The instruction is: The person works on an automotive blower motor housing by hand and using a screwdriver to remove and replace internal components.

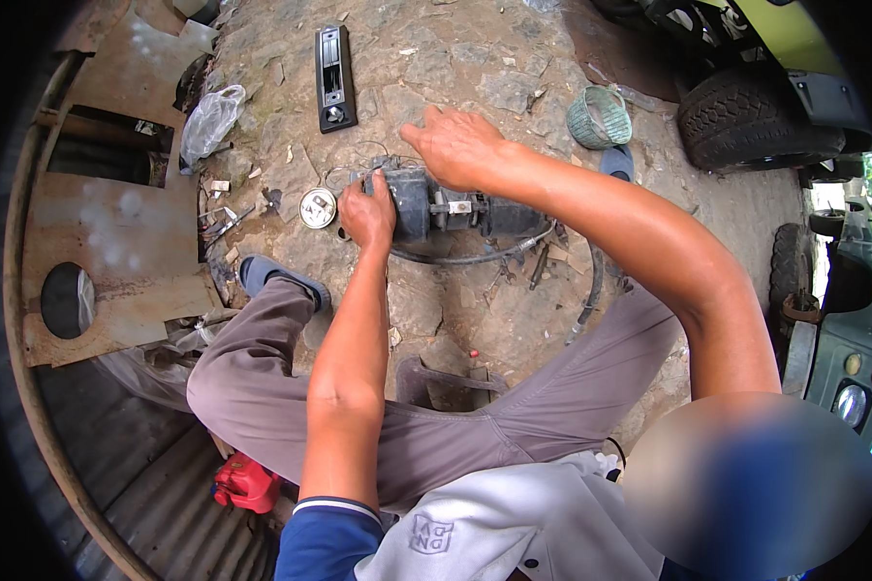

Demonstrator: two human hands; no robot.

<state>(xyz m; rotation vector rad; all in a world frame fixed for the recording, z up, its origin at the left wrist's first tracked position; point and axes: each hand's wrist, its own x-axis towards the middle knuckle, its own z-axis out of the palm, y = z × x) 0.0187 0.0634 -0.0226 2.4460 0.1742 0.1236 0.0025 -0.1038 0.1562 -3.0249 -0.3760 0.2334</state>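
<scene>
On the stony ground in front of me lies a black machine (412, 205) with two rounded housings joined by a metal middle piece, like a blower unit. A black hose (475, 259) curves along its near side. My left hand (366, 215) grips the unit's left end, thumb on top. Above its far edge is my right hand (455, 145), palm down, fingers bent and pointing left; what they hold, if anything, is hidden. Thin wires (358, 155) stick out by the unit's far left corner. A round tin (318, 207) with small parts inside stands left of my left hand.
A long black panel with a slot (334, 77) lies farther off. Loose tools (231, 221) and a plastic bag (211, 124) are at the left, beside rusty sheet metal (116, 232). A green basket (599, 118) stands right, near a vehicle tyre (746, 121). A red container (247, 484) sits low left.
</scene>
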